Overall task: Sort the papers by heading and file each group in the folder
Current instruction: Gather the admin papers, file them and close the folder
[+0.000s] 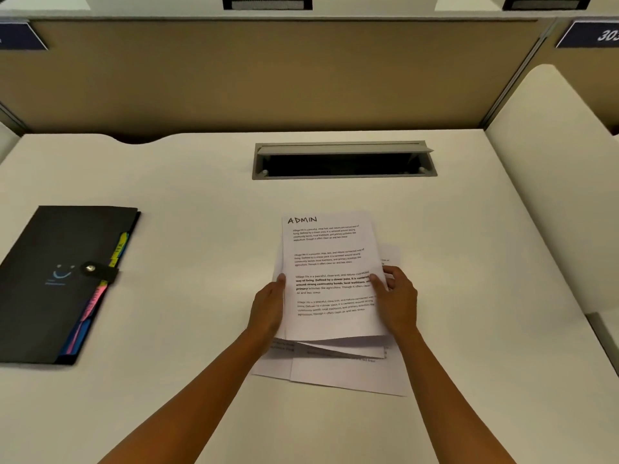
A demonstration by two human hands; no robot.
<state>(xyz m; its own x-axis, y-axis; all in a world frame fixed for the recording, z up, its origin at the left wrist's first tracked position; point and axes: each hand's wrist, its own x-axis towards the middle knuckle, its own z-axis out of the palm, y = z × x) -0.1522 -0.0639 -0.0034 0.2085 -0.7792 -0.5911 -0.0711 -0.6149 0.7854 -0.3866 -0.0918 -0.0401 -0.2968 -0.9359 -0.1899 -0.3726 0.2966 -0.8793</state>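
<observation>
White desk (pixel 187 329), cubicle partition (pixel 234 78) behind, open cable slot (pixel 345 160) at the back edge. Black expanding folder (pixel 63 283) lies shut, snap strap fastened, coloured index tabs (pixel 97 296) poking out its right side, well apart to my left. Loose paper stack (pixel 335 366) sits centre desk, sheets fanned and skewed. Top sheet (pixel 330 262) headed ADMIN, lifted off the rest. My left hand (pixel 268 309) pinches its left edge, thumb on top, other fingers hidden under. My right hand (pixel 397 296) pinches the right edge, thumb on the text, fingers curled behind. Judgement: sorting barely begun, nothing filed. To do well: read heading, lay ADMIN in its own clear spot, keep piles apart, square edges before unsnapping folder.
</observation>
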